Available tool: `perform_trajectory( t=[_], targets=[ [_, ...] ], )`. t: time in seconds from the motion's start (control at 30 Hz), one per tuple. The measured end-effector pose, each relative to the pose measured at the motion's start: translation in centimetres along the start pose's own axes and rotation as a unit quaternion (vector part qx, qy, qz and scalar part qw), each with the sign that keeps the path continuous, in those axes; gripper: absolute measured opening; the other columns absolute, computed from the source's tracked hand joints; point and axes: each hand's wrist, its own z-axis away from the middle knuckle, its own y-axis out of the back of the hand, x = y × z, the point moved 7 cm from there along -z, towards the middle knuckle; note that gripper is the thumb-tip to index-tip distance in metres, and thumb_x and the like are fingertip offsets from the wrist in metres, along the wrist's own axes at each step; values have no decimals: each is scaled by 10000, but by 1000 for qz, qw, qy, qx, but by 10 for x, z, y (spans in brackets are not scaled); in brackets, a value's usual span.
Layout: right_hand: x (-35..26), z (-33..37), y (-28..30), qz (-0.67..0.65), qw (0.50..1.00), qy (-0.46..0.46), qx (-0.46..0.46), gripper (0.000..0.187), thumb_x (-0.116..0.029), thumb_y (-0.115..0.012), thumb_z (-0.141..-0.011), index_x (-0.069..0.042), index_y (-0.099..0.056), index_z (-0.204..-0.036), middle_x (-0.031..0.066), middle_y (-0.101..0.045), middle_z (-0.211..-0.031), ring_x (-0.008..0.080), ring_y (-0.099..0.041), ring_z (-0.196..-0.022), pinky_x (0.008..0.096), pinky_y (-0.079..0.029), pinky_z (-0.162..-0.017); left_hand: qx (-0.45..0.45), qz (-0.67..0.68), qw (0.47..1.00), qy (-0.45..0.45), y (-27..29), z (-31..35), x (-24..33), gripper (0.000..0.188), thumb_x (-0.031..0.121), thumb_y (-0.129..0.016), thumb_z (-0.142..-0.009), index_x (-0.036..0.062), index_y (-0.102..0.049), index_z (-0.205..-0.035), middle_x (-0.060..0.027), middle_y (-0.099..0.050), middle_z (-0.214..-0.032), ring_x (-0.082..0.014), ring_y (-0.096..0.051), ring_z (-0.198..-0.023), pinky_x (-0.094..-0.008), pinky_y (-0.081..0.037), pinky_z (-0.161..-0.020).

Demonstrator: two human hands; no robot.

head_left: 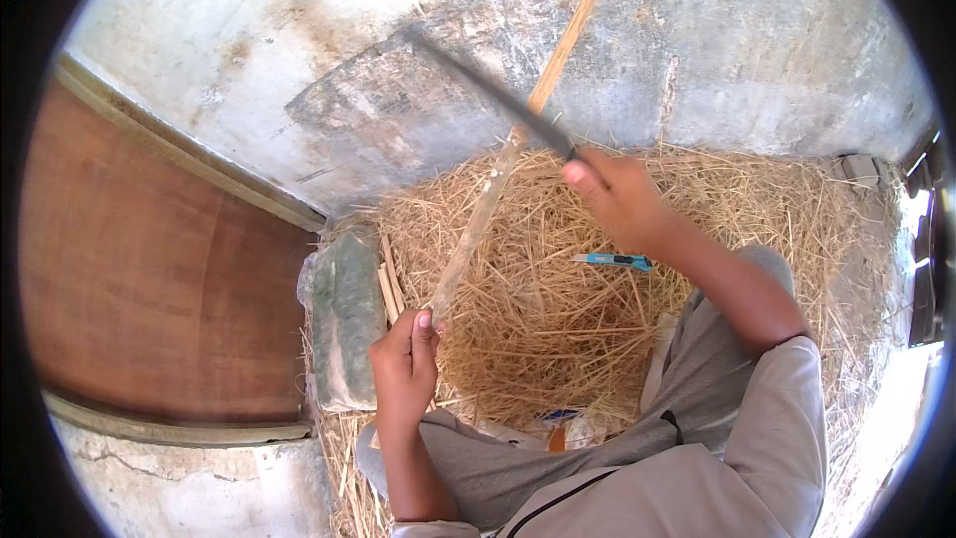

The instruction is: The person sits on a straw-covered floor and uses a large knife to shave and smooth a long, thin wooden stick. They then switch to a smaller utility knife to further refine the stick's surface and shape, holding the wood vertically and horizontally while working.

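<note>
My left hand [406, 354] is closed around the lower end of a long wooden stick [468, 239], which slants up and to the right, away from me. The stick's far part is pale and smooth; its near part is greyer and rough. In my right hand [622, 199] is the handle of a long dark knife [488, 88]. Its blade points up and to the left, crosses the stick in this view and is blurred toward the tip. Whether the blade touches the stick I cannot tell. A turquoise utility knife [617, 261] lies on the straw below my right forearm.
Loose straw [558, 339] covers the ground between my bent legs and the stained wall [757, 60]. At left a green-grey block [347, 314], partly in plastic, stands beside several thin wooden strips [389, 279]. Beyond it is a brown wooden panel [169, 279].
</note>
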Motion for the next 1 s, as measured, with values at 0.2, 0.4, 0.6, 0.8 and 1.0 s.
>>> perform_trajectory(
  t=[0.2, 0.4, 0.6, 0.8, 1.0],
  targets=[
    [-30, 24, -47, 56, 988, 89, -113, 542, -532, -430, -1056, -45, -645, -951, 137, -583, -585, 326, -617, -532, 453, -485, -549, 30, -32, 999, -32, 1, 1, 5, 182, 162, -703, -973, 5, -669, -888, -23, -503, -566, -53, -414, -533, -260, -340, -486],
    [-34, 27, -59, 47, 984, 98, -139, 539, -530, -454, -1048, -36, -645, -947, 136, -570, -572, 309, -608, -523, 431, -472, -533, 51, -94, 994, -18, 4, 3, 20, 252, 230, -704, -975, 1, -660, -879, -45, -506, -562, -99, -412, -511, -295, -350, -485],
    [-30, 25, -42, -83, 994, 68, -26, 430, -464, -541, -1034, -41, -585, -1092, 56, -607, -656, 180, -582, -534, 358, -445, -518, 64, -178, 981, 46, 15, 2, -4, 389, 346, -665, -994, -7, -657, -832, -88, -508, -556, -149, -436, -505, -339, -376, -506],
    [-14, 14, -24, -195, 978, 21, 73, 310, -363, -621, -1019, -64, -563, -1071, -58, -469, -637, 46, -432, -547, 266, -368, -508, 77, -95, 992, 43, 15, -1, -13, 434, 358, -603, -1035, 6, -665, -789, -42, -515, -556, -106, -447, -518, -308, -353, -500],
    [-3, 15, -4, -307, 935, -27, 175, 305, -359, -606, -1032, -59, -569, -991, -74, -420, -655, 20, -359, -572, 257, -321, -499, 111, 142, 983, 41, 16, -7, -22, 420, 337, -531, -1076, 17, -645, -829, 16, -481, -580, -58, -405, -526, -249, -304, -488]
  ],
)
